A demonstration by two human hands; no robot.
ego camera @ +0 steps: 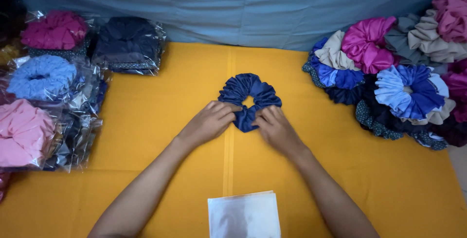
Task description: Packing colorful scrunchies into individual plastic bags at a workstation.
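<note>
Navy-blue gathered fabric scrunchie [249,100] is lying at the middle of the yellow-covered bench [155,121], and both hands are pinching its near edge: the left hand [209,122] is gripping the left part, the right hand [276,128] the right. Right of the scrunchie, a loose heap of mixed-colour scrunchies [394,82] is sitting; left of it, clear-bagged scrunchies [53,87] are lying; a clear plastic bag [244,215] is resting nearer the person.

I see open yellow cloth [160,121] around my hands and the navy scrunchie [249,99]. Bagged scrunchies [46,97] crowd the left edge, a loose scrunchie pile [394,82] blocks the right, and clear bags [244,214] lie near me.
</note>
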